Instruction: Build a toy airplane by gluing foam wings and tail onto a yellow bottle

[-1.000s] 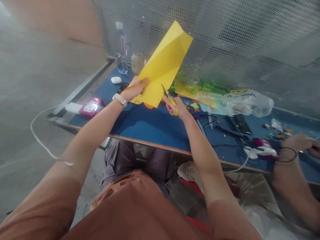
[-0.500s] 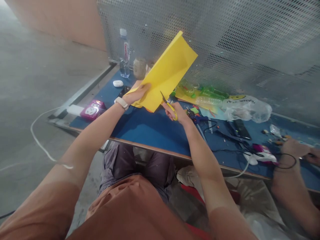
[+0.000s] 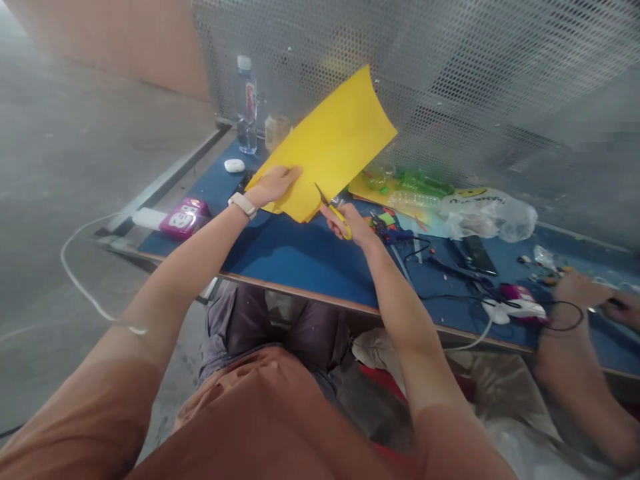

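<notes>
While my left hand (image 3: 271, 186) grips the paper (image 3: 340, 137), my right hand (image 3: 356, 223) holds scissors (image 3: 337, 212) at its edge, cutting, I judge, which calls for steadiness.

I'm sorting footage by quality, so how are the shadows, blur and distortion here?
In the head view, a soft shadow lies on the blue tabletop below the yellow paper sheet; also in the head view, the co-worker's forearm at right looks smeared, and the wearer's sleeves look stretched toward the bottom corners.
</notes>
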### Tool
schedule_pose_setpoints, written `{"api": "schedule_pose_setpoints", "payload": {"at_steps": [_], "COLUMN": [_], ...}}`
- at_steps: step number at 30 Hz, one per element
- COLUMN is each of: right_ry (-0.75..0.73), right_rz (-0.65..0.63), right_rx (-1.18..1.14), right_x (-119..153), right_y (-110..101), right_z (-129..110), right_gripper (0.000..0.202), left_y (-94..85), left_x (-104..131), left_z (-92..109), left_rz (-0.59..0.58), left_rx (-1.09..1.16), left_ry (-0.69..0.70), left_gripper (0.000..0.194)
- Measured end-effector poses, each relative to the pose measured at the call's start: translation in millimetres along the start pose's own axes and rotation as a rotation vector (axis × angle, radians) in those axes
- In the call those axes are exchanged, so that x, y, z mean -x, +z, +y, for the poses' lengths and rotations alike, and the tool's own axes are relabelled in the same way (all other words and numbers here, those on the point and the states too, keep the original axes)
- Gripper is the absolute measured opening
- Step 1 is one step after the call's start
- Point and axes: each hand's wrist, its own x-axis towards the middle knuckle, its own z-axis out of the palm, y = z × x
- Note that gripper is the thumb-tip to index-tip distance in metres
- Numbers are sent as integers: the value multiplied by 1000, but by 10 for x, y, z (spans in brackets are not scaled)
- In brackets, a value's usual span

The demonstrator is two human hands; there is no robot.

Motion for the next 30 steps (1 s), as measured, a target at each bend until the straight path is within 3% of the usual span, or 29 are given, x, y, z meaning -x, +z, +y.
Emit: {"api": "schedule_pose_setpoints", "payload": {"at_steps": [3, 8, 18, 30], "right_ry": [-10, -11, -22, -28], "right_rz": [0, 1, 8, 36], "right_rx": [16, 54, 26, 86], "right_x": [-20, -11, -14, -43], "right_y": [4, 12, 25, 17], "right_z": [20, -11, -21, 31], "right_gripper": [94, 89, 87, 87], "left_y": [7, 9, 41, 87], "left_x": [24, 27, 27, 138], "left_z": [45, 84, 51, 212], "left_rz": [52, 64, 45, 63], "left_rx": [-5, 29, -2, 64], "left_ry": [-62, 17, 35, 45], "left_gripper": [56, 61, 62, 34]}}
